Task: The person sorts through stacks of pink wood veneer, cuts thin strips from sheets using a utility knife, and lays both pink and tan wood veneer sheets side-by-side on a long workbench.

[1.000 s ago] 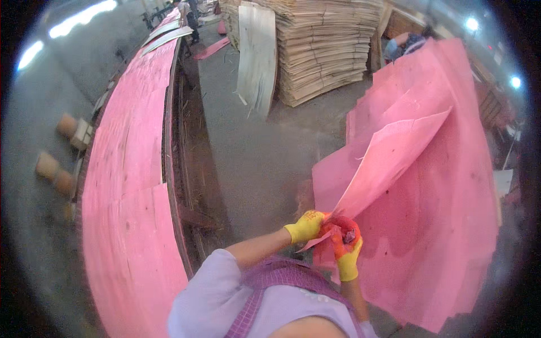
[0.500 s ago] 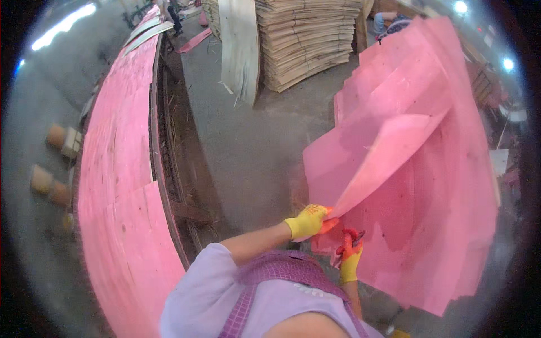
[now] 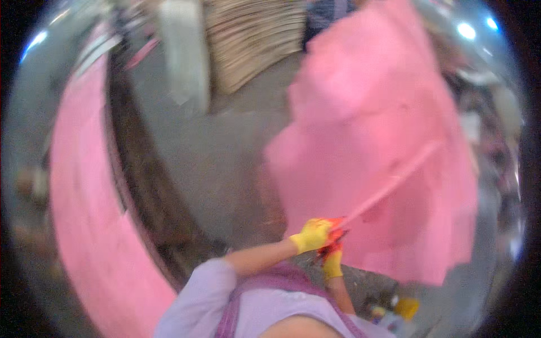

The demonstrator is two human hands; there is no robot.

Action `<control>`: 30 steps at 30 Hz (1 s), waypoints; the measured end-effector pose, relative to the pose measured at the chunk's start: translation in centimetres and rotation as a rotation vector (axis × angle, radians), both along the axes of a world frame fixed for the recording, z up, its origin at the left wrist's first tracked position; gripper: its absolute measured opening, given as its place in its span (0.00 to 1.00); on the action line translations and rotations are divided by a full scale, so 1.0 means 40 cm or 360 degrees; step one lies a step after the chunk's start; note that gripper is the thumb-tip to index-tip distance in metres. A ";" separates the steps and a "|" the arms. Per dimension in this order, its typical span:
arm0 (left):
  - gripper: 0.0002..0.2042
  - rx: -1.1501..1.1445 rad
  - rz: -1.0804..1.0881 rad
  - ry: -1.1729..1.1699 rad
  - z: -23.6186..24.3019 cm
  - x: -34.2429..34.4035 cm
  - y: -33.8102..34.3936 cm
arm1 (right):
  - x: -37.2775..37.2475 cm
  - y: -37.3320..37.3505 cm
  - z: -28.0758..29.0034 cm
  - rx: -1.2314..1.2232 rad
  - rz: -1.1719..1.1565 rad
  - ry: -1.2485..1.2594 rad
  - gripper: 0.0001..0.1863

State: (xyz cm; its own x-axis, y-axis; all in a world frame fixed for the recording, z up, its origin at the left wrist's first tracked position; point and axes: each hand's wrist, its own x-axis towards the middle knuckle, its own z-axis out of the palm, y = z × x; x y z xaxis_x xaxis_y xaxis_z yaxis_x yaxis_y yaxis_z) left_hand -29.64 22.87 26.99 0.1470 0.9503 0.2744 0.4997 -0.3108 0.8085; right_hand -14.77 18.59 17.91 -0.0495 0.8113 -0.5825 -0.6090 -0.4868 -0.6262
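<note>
Grey floor (image 3: 225,152), everything motion-smeared. Left grip (image 3: 316,232) is pinching the lifted pink sheet (image 3: 389,187) over the pink pile (image 3: 315,169). Half a second back that was a broad flap; now it's nearly edge-on, and the right grip (image 3: 333,260) is up against the left, both at one corner. Too blurry to tell what right holds.

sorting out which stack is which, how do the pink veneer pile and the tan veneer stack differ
The pink veneer pile mostly shows broad, overlapping top faces; the tan veneer stack mostly shows layered edges. The pink veneer pile is nearer, beside the left hand; the tan veneer stack stands farther off. The pink veneer pile is coloured pink, the tan veneer stack a plain brownish tan. Both consist of thin sheets.
</note>
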 end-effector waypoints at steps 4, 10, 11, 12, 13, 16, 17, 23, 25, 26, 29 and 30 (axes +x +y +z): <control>0.13 0.0290 0.0218 0.0040 0.016 -0.055 -0.004 | -0.060 0.010 -0.020 0.0258 -0.0047 -0.0211 0.07; 0.09 0.0097 0.0026 0.0153 -0.069 -0.106 0.013 | -0.170 -0.010 0.039 0.0320 -0.0036 -0.0510 0.07; 0.09 0.0104 0.0012 0.0157 -0.065 -0.121 0.011 | -0.175 -0.014 0.029 0.0324 -0.0051 -0.0507 0.07; 0.08 0.0224 0.0039 0.0133 -0.052 -0.143 0.005 | -0.192 -0.017 0.042 0.0305 0.0029 -0.0365 0.09; 0.07 0.0342 0.0066 0.0110 -0.045 -0.165 0.001 | -0.208 -0.023 0.056 0.0284 0.0111 -0.0222 0.12; 0.11 0.0368 0.0103 0.0117 -0.092 -0.231 -0.019 | -0.254 -0.019 0.136 0.0271 0.0327 -0.0472 0.16; 0.11 0.0368 0.0104 0.0126 -0.094 -0.249 -0.026 | -0.261 -0.017 0.136 0.0272 0.0328 -0.0463 0.16; 0.04 0.0300 0.0149 0.0051 -0.003 -0.342 -0.083 | -0.305 -0.021 0.152 0.0204 0.0573 -0.0494 0.19; 0.04 0.0283 0.0191 0.0017 0.024 -0.357 -0.094 | -0.316 -0.022 0.164 0.0227 0.0681 -0.0578 0.21; 0.04 0.0317 0.0189 0.0056 0.011 -0.369 -0.097 | -0.321 -0.028 0.158 0.0223 0.0689 -0.0569 0.21; 0.05 0.0353 0.0241 0.0078 0.020 -0.391 -0.119 | -0.324 -0.021 0.110 0.0466 0.0641 -0.0517 0.20; 0.05 0.0355 0.0294 0.0053 0.029 -0.396 -0.129 | -0.322 -0.014 0.101 0.0404 0.0709 -0.0566 0.19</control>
State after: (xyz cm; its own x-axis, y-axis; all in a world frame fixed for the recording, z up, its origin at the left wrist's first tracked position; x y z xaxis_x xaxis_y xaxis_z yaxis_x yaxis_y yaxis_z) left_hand -45.46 17.71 28.17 -0.0106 0.8786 0.4775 0.5897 -0.3801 0.7126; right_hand -27.67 18.01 21.97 -0.2535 0.8726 -0.4174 -0.1142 -0.4555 -0.8829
